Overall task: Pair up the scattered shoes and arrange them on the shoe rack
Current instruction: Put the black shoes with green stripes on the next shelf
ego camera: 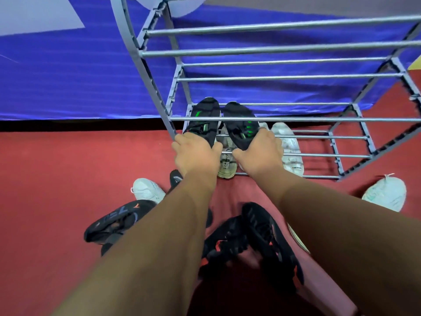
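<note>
Red floor (pixel 68 169) fills most of the view, with a blue sheet (pixel 68 87) along its far edge. On the floor against that sheet stands a grey shoe rack (pixel 273 51) with metal rail tiers. Its upper tiers are bare rails.

On the floor near the rack's front edge we see a loose heap of black shoes with orange marks: one left (pixel 118 221), two tangled in the middle (pixel 268 236). A white shoe (pixel 385 192) lies on the floor by the rack's front right corner. Another white shoe (pixel 148 190) lies off the front left corner. A black shoe (pixel 175 179) is partly hidden under the left wrist.

On the lowest tier, left half, are a white sneaker (pixel 289 147) and a beige shoe (pixel 227 160), heels at the front edge.

At the rack's left end, above that tier, sit the task pair. The left black-green shoe (pixel 205 115) and the right black-green shoe (pixel 239 122) are side by side with toes toward the back edge. We cannot tell whether they rest on rails.

The left grip (pixel 196 153) has its fingers curled round the heel of the left shoe. The right grip (pixel 259 151) is curled the same way round the heel of the right shoe.
</note>
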The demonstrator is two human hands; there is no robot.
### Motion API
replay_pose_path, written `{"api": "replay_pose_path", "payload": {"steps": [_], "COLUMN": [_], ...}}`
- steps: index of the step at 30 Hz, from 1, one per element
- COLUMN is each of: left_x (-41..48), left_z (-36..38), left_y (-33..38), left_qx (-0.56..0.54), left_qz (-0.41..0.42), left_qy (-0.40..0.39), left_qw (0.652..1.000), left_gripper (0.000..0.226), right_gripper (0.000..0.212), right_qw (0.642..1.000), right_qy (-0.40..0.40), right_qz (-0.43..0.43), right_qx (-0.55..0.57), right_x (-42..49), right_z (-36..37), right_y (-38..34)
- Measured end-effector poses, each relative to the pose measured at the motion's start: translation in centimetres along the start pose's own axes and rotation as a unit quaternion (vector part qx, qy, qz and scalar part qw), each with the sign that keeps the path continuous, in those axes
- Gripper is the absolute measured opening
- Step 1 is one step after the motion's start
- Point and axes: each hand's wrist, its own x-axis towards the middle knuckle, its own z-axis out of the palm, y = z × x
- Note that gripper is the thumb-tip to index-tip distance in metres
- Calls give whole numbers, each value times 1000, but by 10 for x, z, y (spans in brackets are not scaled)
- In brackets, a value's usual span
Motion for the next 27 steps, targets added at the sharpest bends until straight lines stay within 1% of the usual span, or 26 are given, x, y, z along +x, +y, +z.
{"api": "replay_pose_path", "payload": {"steps": [3, 5, 9, 12, 15, 18, 20, 22, 24, 27], "left_x": [12, 19, 20, 10, 4, 9, 14, 17, 21, 23], "left_z": [13, 19, 29, 35, 36, 34, 32, 30, 27, 25], "left_y": [5, 2, -10, -17, -20, -21, -21, -20, -15, -10], "left_qx": [-13, -10, -4, -1, 27, 3, -12, -36, -62, -77], "left_qz": [-25, -13, 1, 5, -8, -49, -51, -40, -30, -11], "left_qy": [-1, -2, -15, -25, -48, -97, -114, -107, -88, -80], "left_qw": [1000, 1000, 1000, 1000, 998, 994, 992, 993, 994, 994], "left_gripper": [79, 78, 78, 79, 93, 99, 101, 96, 89, 85], "right_gripper": [76, 80, 89, 97, 108, 104, 97, 90, 88, 85], "right_qw": [1000, 1000, 999, 997, 993, 996, 996, 997, 996, 994], "right_qy": [9, 14, 0, -1, -14, -19, -14, -8, 6, 35], "right_qz": [7, 5, -2, -46, -88, -87, -81, -74, -69, -70], "right_qx": [3, -5, -34, -56, -74, -12, 16, 33, 53, 71], "right_x": [18, 28, 37, 32, 26, 25, 24, 23, 22, 24], "right_z": [14, 23, 37, 41, 42, 42, 43, 45, 49, 55], "right_y": [-4, -5, 1, 14, 26, 28, 26, 24, 20, 14]}}
